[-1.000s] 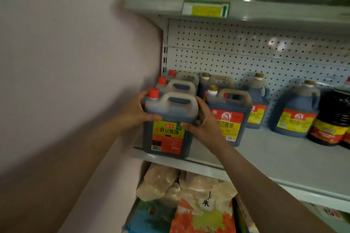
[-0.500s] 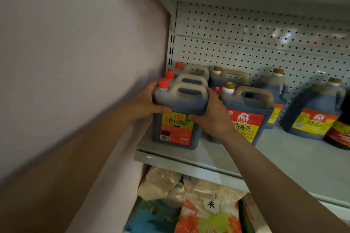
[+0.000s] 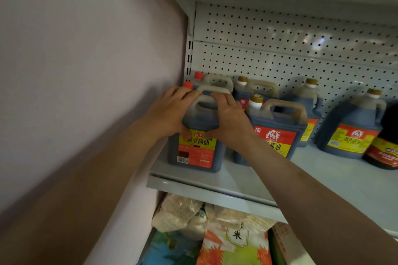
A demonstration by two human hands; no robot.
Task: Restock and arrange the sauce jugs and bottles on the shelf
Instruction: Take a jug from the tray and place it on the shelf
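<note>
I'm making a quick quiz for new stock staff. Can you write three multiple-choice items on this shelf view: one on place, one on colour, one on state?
1. Where does the held jug stand?
A. left end of the shelf
B. right end
C. lower shelf

2. What colour is the cap just behind the left hand?
A. gold
B. red
C. white

3. What are both hands doing?
A. hanging idle
B. gripping the jug's top
C. lifting a rice bag

Key: A, it stands beside the wall; B, the cap is red; B, left hand and right hand wrap its handle area.
</note>
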